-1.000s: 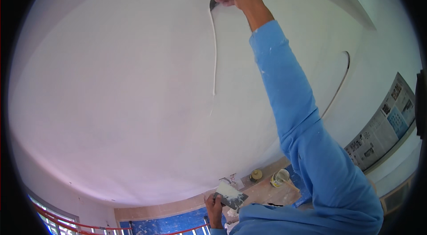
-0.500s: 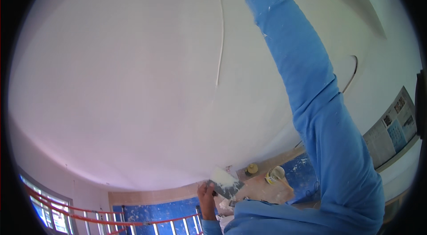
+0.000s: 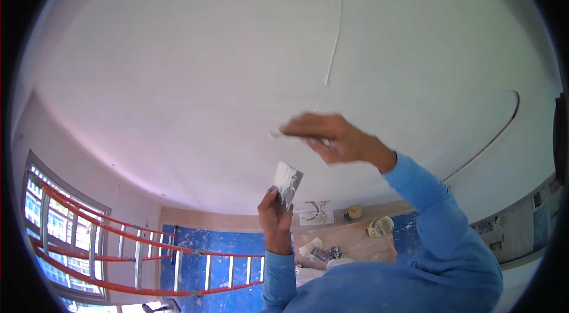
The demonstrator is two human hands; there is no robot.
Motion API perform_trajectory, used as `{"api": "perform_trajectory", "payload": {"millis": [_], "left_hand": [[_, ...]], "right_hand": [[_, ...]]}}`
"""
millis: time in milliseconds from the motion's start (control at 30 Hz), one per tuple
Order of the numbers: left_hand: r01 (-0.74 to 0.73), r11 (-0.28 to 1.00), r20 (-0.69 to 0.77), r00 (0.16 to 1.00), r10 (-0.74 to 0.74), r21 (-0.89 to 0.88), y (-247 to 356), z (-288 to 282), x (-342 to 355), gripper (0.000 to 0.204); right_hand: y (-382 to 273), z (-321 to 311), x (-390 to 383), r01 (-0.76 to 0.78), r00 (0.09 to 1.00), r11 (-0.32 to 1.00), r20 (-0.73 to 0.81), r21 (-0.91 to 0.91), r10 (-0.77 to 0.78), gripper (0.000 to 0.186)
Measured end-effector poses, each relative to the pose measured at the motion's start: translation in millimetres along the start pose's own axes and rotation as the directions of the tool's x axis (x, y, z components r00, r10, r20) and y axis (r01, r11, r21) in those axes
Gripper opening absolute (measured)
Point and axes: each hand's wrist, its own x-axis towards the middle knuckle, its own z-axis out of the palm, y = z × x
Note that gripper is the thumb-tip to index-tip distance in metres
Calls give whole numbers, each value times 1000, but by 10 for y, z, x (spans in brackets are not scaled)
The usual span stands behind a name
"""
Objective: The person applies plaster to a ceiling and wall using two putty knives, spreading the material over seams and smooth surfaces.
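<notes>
Here our left hand (image 3: pixel 275 218) grips a scraper (image 3: pixel 290 187) below the wall's (image 3: pixel 178 76) white bead (image 3: pixel 338 28); our right hand (image 3: pixel 344 138) clamps a second blade (image 3: pixel 275 134). Bead's laid, seemingly unsmoothed; white filler (image 3: pixel 285 172) remains to spread.

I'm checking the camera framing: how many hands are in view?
2. The left hand is at lower centre, holding a paste-smeared gray plate; the right hand is above it and further right, gripping a thin, blurred tool. No others show.
</notes>
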Motion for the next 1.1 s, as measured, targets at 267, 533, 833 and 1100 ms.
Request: {"api": "perform_trajectory", "payload": {"millis": [267, 533, 833, 1100], "left_hand": [[-91, 990, 63, 994, 84, 112, -115, 184, -19, 39], [-211, 929, 88, 977, 194, 304, -83, 237, -55, 37], [-314, 841, 164, 949, 269, 441, 16, 168, -259, 26], [-239, 819, 20, 963, 269, 522, 74, -269, -515, 20]], "right_hand": [[-64, 236, -723, -161, 938, 987, 314, 9, 150, 86], [356, 541, -1160, -285, 915, 922, 214, -261, 343, 98], [1702, 1174, -1800, -886, 244, 217, 15, 410, 970, 30], [1955, 1564, -988, -9, -126, 171, -171, 985, 977, 25]]}}
